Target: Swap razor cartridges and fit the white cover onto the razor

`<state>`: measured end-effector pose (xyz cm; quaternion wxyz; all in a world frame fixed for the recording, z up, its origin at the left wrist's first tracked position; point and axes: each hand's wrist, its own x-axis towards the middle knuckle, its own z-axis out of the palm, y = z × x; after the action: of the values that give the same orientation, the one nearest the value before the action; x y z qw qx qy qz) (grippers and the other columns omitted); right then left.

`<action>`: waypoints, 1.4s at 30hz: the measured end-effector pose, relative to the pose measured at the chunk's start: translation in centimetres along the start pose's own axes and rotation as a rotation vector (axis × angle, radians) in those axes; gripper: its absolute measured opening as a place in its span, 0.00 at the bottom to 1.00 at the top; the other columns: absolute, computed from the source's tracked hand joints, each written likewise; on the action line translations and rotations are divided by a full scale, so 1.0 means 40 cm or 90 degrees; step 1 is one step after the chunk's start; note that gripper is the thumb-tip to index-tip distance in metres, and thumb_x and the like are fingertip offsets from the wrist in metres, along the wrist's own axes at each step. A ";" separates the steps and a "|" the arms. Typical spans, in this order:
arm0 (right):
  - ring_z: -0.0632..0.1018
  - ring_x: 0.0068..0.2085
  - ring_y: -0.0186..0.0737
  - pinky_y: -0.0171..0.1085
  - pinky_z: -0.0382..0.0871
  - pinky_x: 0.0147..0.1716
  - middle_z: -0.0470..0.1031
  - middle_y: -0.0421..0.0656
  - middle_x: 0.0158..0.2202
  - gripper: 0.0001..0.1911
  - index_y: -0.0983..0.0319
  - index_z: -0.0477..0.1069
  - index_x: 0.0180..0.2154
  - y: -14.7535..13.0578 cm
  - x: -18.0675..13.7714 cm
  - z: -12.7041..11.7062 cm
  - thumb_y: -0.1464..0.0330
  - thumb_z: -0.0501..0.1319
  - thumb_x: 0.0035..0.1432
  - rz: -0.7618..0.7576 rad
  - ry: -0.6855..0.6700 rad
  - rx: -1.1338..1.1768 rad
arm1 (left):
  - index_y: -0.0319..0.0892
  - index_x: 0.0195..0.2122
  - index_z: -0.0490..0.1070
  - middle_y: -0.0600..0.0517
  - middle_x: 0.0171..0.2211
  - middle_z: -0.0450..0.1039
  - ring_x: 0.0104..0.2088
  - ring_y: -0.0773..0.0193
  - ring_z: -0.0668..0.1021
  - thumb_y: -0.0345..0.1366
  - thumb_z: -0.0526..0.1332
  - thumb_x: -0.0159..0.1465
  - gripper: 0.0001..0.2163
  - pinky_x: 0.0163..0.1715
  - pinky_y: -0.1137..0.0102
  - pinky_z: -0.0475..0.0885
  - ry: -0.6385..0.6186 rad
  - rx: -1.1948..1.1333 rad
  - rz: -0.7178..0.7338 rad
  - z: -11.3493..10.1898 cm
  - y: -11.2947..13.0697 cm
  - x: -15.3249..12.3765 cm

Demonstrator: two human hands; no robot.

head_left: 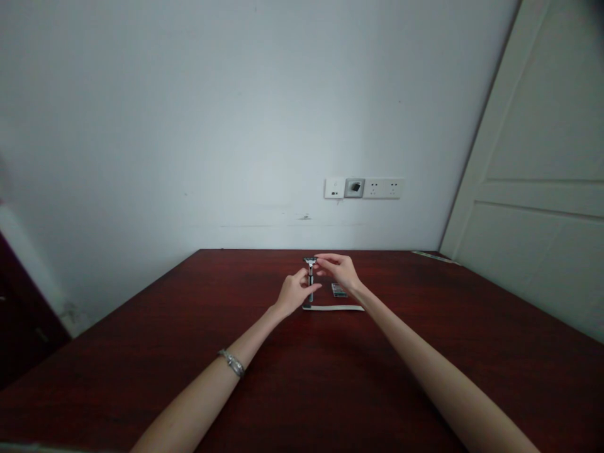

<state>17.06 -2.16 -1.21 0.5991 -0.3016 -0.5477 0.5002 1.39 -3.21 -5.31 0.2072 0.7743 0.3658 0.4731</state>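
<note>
A razor (311, 281) stands upright over the table, its dark, wide head at the top. My left hand (292, 292) is closed around the razor's handle, the thumb reaching across to the right. My right hand (343, 270) has its fingertips pinched at the right end of the razor's head. Just below the razor's lower end lies a thin white strip (337, 308), stretching to the right. A small flat packet (338, 290) with dark and greenish print rests under my right hand.
The dark red wooden table (189, 352) reaches back to a pale wall (264, 126). Wall sockets (363, 188) are mounted above its far edge. A white panelled door (533, 182) borders the right side, and a thin strip (436, 257) lies at the far right corner.
</note>
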 end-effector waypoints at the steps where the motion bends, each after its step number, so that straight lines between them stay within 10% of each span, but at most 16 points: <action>1: 0.78 0.27 0.35 0.32 0.74 0.26 0.78 0.44 0.25 0.13 0.66 0.76 0.31 0.000 0.000 0.000 0.66 0.69 0.41 -0.003 -0.002 0.000 | 0.41 0.38 0.69 0.52 0.28 0.76 0.27 0.63 0.77 0.43 0.63 0.54 0.14 0.28 0.74 0.68 0.001 0.000 0.000 0.001 0.000 0.000; 42: 0.78 0.29 0.38 0.38 0.73 0.33 0.77 0.43 0.27 0.14 0.65 0.75 0.31 -0.035 -0.013 -0.007 0.63 0.67 0.41 -0.079 -0.074 -0.149 | 0.36 0.18 0.67 0.51 0.16 0.70 0.18 0.67 0.72 0.48 0.59 0.55 0.19 0.18 0.75 0.62 -0.063 -0.035 -0.067 -0.009 0.022 0.008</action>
<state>17.77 -3.01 -0.19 0.5567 -0.3053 -0.6536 0.4119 1.50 -3.54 -4.38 0.2708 0.7706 0.3823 0.4321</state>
